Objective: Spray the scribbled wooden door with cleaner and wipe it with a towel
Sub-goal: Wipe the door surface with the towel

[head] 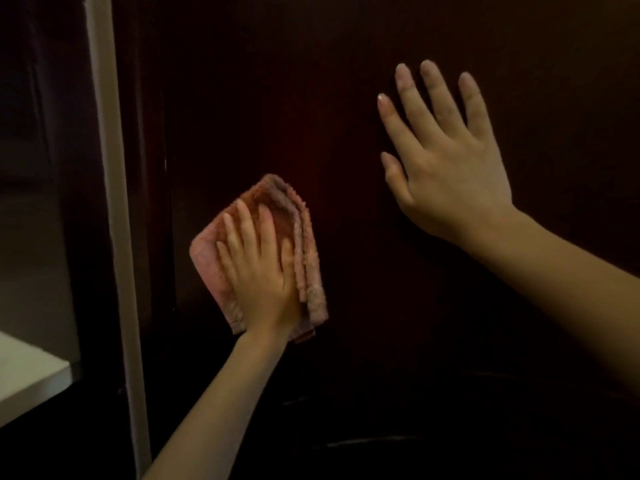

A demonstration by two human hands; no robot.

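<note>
A dark brown wooden door [311,98] fills most of the head view. My left hand [259,268] presses flat on a folded pink towel [304,244] against the door's lower left area, fingers spread over the cloth. Up at the right, my right hand [446,161] lies flat against the door with its fingers apart and nothing in it. The light is too dim to make out any scribbles. No spray bottle is in view.
A pale door frame strip [110,188] runs down the left side. Beyond it is a dark room with a white surface [27,372] at the lower left corner.
</note>
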